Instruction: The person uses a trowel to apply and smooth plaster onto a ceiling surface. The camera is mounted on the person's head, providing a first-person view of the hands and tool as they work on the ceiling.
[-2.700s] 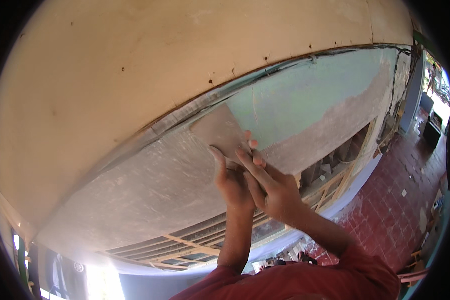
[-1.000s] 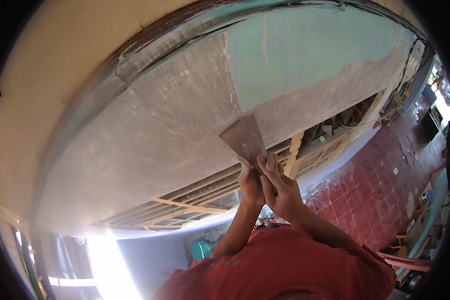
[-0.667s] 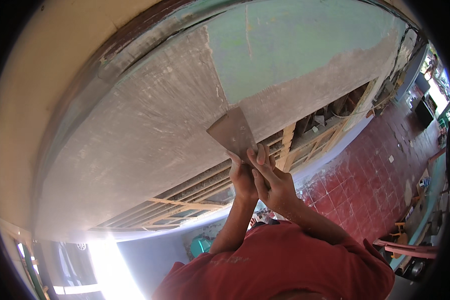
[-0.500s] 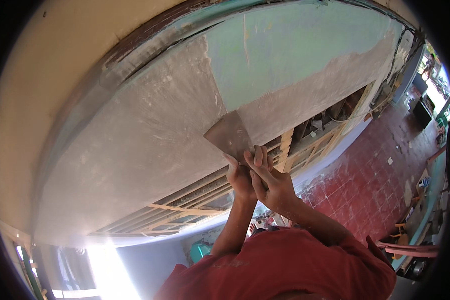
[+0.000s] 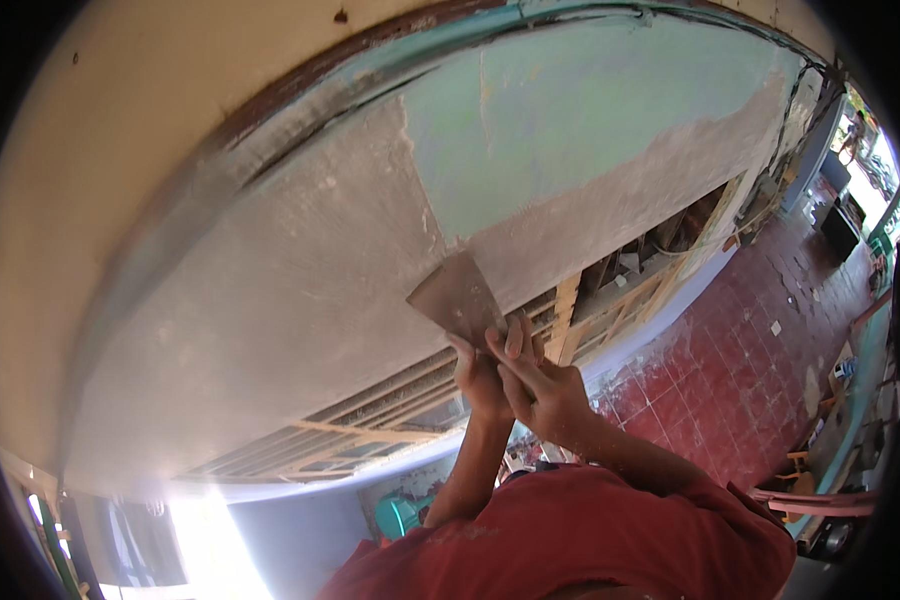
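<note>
Both my hands grip a broad flat scraper [image 5: 458,297], its wide blade against the grey stripped part of the wall [image 5: 300,270]. My left hand [image 5: 482,378] is closed around its lower end, with the thumb up along the blade's left edge. My right hand [image 5: 542,385] is closed over the same end from the right, fingers laid on the blade. The handle is hidden by my hands. Just above the blade's top corner begins the patch of pale green paint [image 5: 570,120], whose lower edge is ragged.
Below the wall surface runs an opening with wooden slats [image 5: 380,420]. Cables [image 5: 800,110] hang at the upper right. A red tiled floor [image 5: 710,370] lies far below, with a teal round container [image 5: 398,516] at lower left. Bright light enters at bottom left.
My hands and the scraper have moved down in the picture, away from the green patch's lower corner. The view has shifted slightly too. My grip looks the same.
</note>
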A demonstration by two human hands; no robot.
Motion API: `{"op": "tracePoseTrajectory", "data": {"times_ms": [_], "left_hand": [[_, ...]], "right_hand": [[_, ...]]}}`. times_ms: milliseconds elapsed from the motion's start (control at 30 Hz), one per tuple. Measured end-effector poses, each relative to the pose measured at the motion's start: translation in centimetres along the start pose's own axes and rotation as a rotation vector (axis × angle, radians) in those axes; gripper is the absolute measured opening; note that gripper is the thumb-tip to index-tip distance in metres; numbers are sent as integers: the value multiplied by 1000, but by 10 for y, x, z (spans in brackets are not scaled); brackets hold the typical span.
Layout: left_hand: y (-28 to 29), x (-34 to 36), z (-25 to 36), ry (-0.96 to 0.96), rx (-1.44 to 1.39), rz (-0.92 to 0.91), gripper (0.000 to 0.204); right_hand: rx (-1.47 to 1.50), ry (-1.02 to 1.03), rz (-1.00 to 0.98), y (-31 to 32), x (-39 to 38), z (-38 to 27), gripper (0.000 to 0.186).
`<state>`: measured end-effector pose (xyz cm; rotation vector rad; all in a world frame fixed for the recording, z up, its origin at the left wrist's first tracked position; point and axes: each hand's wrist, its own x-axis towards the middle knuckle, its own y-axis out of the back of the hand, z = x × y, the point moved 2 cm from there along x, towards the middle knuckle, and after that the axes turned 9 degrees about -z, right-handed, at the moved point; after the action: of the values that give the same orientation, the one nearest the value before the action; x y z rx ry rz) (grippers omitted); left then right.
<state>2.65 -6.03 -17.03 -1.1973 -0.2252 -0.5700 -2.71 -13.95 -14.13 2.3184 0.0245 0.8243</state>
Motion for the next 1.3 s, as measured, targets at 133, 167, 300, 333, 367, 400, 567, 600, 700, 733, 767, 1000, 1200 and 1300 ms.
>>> {"op": "tracePoseTrajectory", "data": {"times_ms": [133, 167, 300, 333, 367, 400, 567, 600, 700, 733, 767, 1000, 1200, 1300], "left_hand": [[-4, 20, 9, -56, 16, -188, 56], [-1, 20, 7, -56, -13, -182, 57], [-2, 6, 2, -19, -59, -75, 58], [-2, 3, 2, 0, -54, -28, 58], [-4, 7, 5, -6, -34, -82, 58], [-4, 14, 10, -11, -13, -135, 57], [0, 10, 7, -11, -35, -98, 59], [-6, 5, 6, 0, -34, -53, 59], [-17, 10, 12, -4, -2, -39, 58], [-19, 16, 16, -10, 13, -54, 58], [-18, 21, 19, -29, 10, -117, 58], [-9, 6, 14, 24, -52, -93, 60], [-22, 47, 32, -22, -15, -339, 59], [-16, 23, 23, 2, -31, -98, 59]], "right_hand": [[-19, 28, -34, -2, 6, 6, 47], [-34, 22, -59, -3, 7, 10, 47], [-33, 44, 38, -6, 3, 10, 44], [-30, 46, 58, -5, 3, 5, 44], [-27, 50, 79, -4, 4, 1, 44], [-31, 58, 64, -5, 6, 2, 45], [-27, 77, 51, -7, 6, 5, 47], [-20, 69, 54, -7, 4, 4, 46], [-30, 77, 73, -4, 7, 1, 46], [-49, 101, 80, 0, 18, -2, 47], [-61, 115, 75, -1, 21, -3, 47], [-5, 16, 32, -3, 8, -3, 46], [-58, 120, 112, 1, 38, -3, 45], [-81, 116, 83, 1, 28, -2, 45]]}}
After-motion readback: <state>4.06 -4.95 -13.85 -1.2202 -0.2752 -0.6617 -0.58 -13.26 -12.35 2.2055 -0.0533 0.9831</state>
